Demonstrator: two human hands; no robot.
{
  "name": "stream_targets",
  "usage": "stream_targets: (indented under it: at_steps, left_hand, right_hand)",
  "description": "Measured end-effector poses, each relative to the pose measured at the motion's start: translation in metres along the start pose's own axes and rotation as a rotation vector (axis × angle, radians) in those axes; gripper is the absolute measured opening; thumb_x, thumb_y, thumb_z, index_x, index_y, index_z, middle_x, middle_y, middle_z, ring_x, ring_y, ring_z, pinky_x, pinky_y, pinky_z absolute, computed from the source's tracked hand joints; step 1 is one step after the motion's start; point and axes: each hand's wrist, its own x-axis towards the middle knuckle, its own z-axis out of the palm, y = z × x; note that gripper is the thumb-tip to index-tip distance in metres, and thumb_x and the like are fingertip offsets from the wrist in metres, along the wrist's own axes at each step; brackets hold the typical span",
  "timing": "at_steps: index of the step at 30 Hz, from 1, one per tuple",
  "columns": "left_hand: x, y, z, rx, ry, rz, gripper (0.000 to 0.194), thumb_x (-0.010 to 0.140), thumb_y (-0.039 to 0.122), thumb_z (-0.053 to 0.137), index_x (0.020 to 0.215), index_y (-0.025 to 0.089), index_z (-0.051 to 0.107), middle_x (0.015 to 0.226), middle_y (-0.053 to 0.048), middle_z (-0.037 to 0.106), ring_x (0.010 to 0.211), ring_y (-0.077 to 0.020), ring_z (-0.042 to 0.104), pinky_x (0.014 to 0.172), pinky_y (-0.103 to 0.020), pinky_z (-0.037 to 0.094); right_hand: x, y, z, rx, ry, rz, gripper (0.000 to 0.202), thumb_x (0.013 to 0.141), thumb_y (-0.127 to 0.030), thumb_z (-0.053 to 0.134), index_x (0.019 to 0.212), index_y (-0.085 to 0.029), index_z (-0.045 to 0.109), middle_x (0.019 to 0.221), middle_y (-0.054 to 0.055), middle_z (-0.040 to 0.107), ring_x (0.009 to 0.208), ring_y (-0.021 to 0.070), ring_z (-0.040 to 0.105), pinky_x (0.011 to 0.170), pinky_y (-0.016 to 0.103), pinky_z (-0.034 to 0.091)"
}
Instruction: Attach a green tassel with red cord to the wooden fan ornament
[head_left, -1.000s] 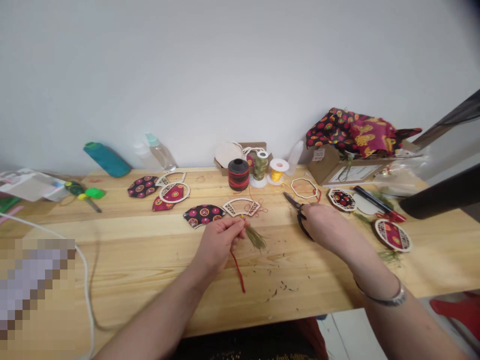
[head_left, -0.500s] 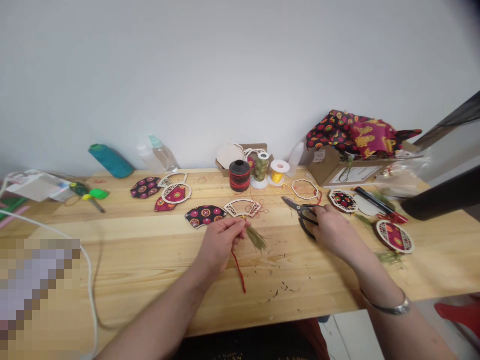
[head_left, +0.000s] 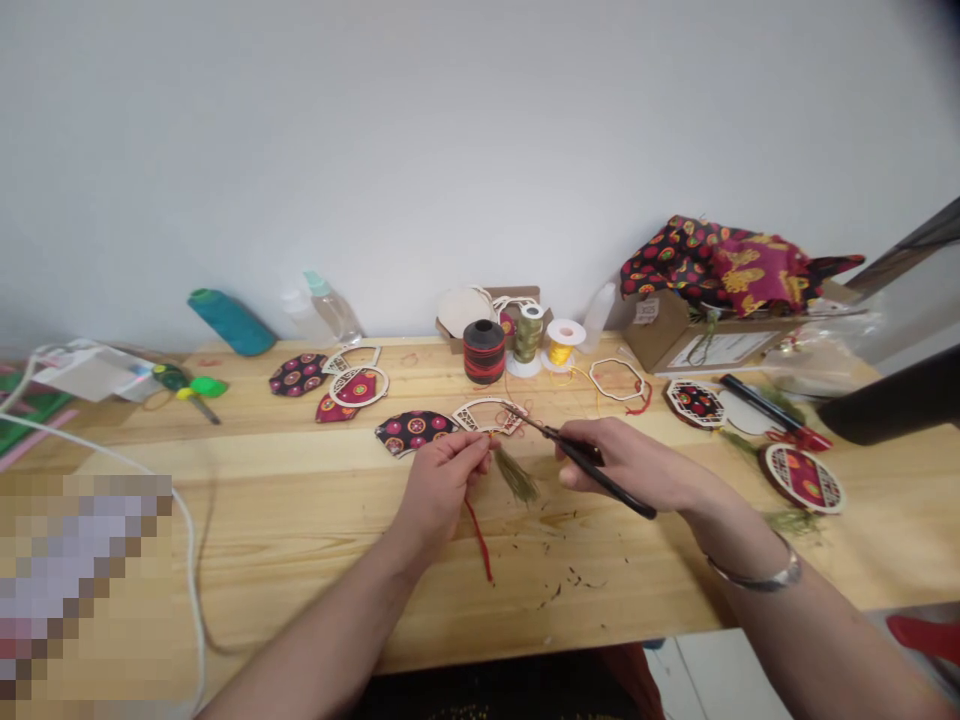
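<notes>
Two hands: we hold them apart, our left hand (head_left: 442, 475) facing our right hand (head_left: 622, 465) across a narrow gap over the wooden table (head_left: 262, 500).
Left hand: with thumb and fingertips pressed together, we pinch the olive-green tassel (head_left: 516, 478) at its top.
Right hand: we grip the black-handled scissors (head_left: 581, 458), blades pointing toward our left fingertips; whether the tips touch anything we cannot tell.
Tassel: its strands fan out from our left fingertips, in the gap toward our right hand.
Fan-shaped wooden frame (head_left: 466, 414): it lies just beyond our left fingertips, the blades reaching over its right end.
Red cord (head_left: 478, 540): it trails from under our left hand, back toward us.
Patterned fabric fan (head_left: 416, 430): we see it just beyond our left knuckles, black with round motifs.
Thread spools: red-and-black (head_left: 484, 355), olive (head_left: 529, 335) and yellow (head_left: 561, 352) stand side by side beyond both hands.
Finished-looking ornaments: an octagonal one (head_left: 696, 403) and a round one (head_left: 802, 478) lie to the right of our right hand.
Dark clippings (head_left: 574, 578): they lie scattered nearer to us than our right hand.
</notes>
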Motion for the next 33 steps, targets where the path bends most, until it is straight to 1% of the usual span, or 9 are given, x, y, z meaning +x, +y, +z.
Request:
stream_targets:
  at_steps: [2, 4, 8, 12, 18, 22, 27, 30, 33]
  left_hand:
    - [0.001, 0.0, 0.0, 0.014, 0.013, 0.025, 0.022, 0.062, 0.034, 0.072, 0.069, 0.012, 0.071, 0.052, 0.002, 0.053, 0.047, -0.0066, 0.038, 0.045, -0.021, 0.022]
    - [0.001, 0.0, -0.001, 0.038, 0.023, 0.053, 0.021, 0.064, 0.033, 0.071, 0.068, 0.013, 0.071, 0.053, 0.003, 0.053, 0.048, -0.0073, 0.039, 0.047, -0.022, 0.024]
    - [0.001, -0.003, -0.001, 0.108, 0.023, 0.11, 0.018, 0.068, 0.032, 0.068, 0.065, 0.014, 0.069, 0.056, 0.002, 0.055, 0.053, -0.0096, 0.043, 0.051, -0.023, 0.03]
    - [-0.001, -0.007, -0.001, 0.17, -0.029, 0.124, 0.018, 0.073, 0.033, 0.064, 0.069, 0.016, 0.067, 0.056, 0.003, 0.052, 0.052, -0.0095, 0.04, 0.05, -0.023, 0.028]
    - [-0.005, -0.006, -0.003, 0.286, -0.112, 0.191, 0.022, 0.078, 0.027, 0.058, 0.058, 0.017, 0.06, 0.057, 0.002, 0.051, 0.056, -0.0109, 0.041, 0.054, -0.024, 0.029]
    - [-0.004, -0.006, -0.004, 0.295, -0.107, 0.188, 0.024, 0.078, 0.028, 0.057, 0.056, 0.017, 0.057, 0.056, 0.003, 0.05, 0.055, -0.0113, 0.04, 0.054, -0.024, 0.028]
    - [-0.003, -0.007, -0.004, 0.304, -0.122, 0.197, 0.023, 0.079, 0.029, 0.057, 0.059, 0.017, 0.06, 0.058, 0.002, 0.051, 0.058, -0.0122, 0.042, 0.057, -0.025, 0.03]
    - [-0.002, -0.008, -0.004, 0.322, -0.13, 0.214, 0.023, 0.079, 0.027, 0.057, 0.058, 0.017, 0.059, 0.059, 0.002, 0.052, 0.061, -0.0129, 0.044, 0.06, -0.025, 0.032]
    - [-0.002, -0.009, -0.005, 0.33, -0.136, 0.206, 0.023, 0.079, 0.027, 0.056, 0.059, 0.017, 0.059, 0.059, 0.002, 0.052, 0.061, -0.0125, 0.043, 0.06, -0.025, 0.032]
  right_hand:
    - [0.003, 0.001, 0.001, -0.027, -0.066, -0.019, 0.042, 0.081, -0.056, 0.053, 0.072, -0.015, 0.055, 0.065, -0.001, 0.05, 0.059, 0.0109, 0.04, 0.054, 0.024, 0.029]
    - [0.002, 0.004, 0.003, -0.014, -0.097, -0.031, 0.047, 0.081, -0.06, 0.052, 0.067, -0.015, 0.053, 0.062, -0.002, 0.046, 0.057, 0.0097, 0.036, 0.052, 0.024, 0.026]
    - [0.0, 0.009, 0.011, 0.015, -0.12, -0.006, 0.048, 0.079, -0.06, 0.055, 0.063, -0.015, 0.05, 0.058, -0.004, 0.039, 0.055, 0.0083, 0.031, 0.05, 0.023, 0.022]
    - [0.002, 0.007, 0.017, 0.002, -0.097, 0.021, 0.045, 0.075, -0.058, 0.061, 0.063, -0.016, 0.05, 0.059, -0.004, 0.041, 0.056, 0.0085, 0.031, 0.05, 0.023, 0.022]
    - [0.004, 0.005, 0.028, 0.038, -0.021, 0.026, 0.043, 0.072, -0.055, 0.066, 0.062, -0.018, 0.046, 0.058, -0.005, 0.04, 0.057, 0.0087, 0.032, 0.051, 0.023, 0.023]
    - [0.005, 0.006, 0.032, 0.026, 0.013, 0.013, 0.041, 0.072, -0.052, 0.067, 0.061, -0.018, 0.046, 0.058, -0.005, 0.041, 0.057, 0.0089, 0.032, 0.051, 0.023, 0.023]
    - [0.006, 0.006, 0.032, -0.007, 0.051, 0.001, 0.043, 0.071, -0.054, 0.067, 0.06, -0.018, 0.045, 0.058, -0.004, 0.041, 0.056, 0.009, 0.032, 0.051, 0.023, 0.022]
    - [0.006, 0.005, 0.032, -0.015, 0.059, -0.003, 0.044, 0.071, -0.054, 0.067, 0.06, -0.018, 0.044, 0.057, -0.005, 0.04, 0.056, 0.009, 0.032, 0.051, 0.023, 0.022]
    - [0.006, 0.004, 0.033, -0.007, 0.06, -0.006, 0.043, 0.072, -0.052, 0.067, 0.06, -0.018, 0.044, 0.056, -0.005, 0.04, 0.056, 0.0087, 0.032, 0.05, 0.022, 0.022]
